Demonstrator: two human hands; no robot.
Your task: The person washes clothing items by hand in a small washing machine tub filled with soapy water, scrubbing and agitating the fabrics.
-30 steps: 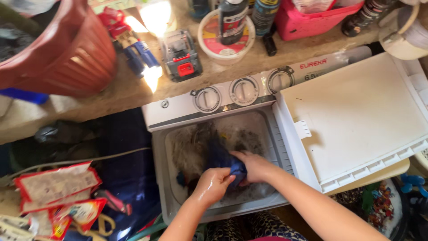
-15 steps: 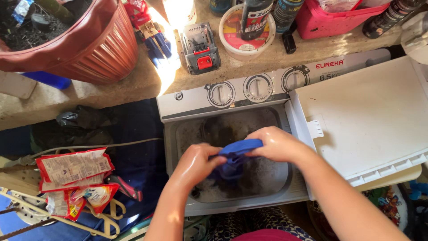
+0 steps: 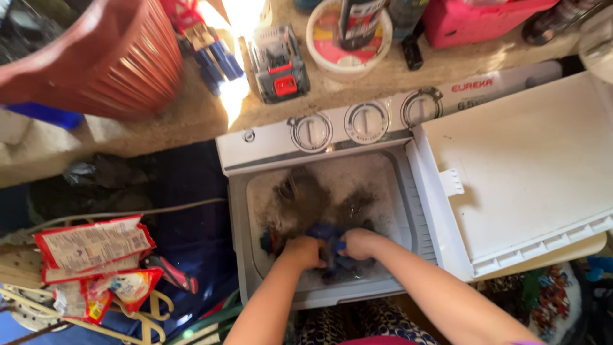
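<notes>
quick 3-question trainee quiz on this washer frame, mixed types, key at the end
1. True or false: both hands, left hand and right hand, grip the blue cloth inside the washer tub.
2. How many dials sit on the washer's panel?
3. The open white lid lies on which side of the tub: A left, B right?

Key: 1 true; 2 three; 3 B.

Home laundry corner, twin-tub washing machine (image 3: 332,191), cluttered ledge (image 3: 191,115), terracotta pot (image 3: 108,57), snack packets (image 3: 96,249)
</notes>
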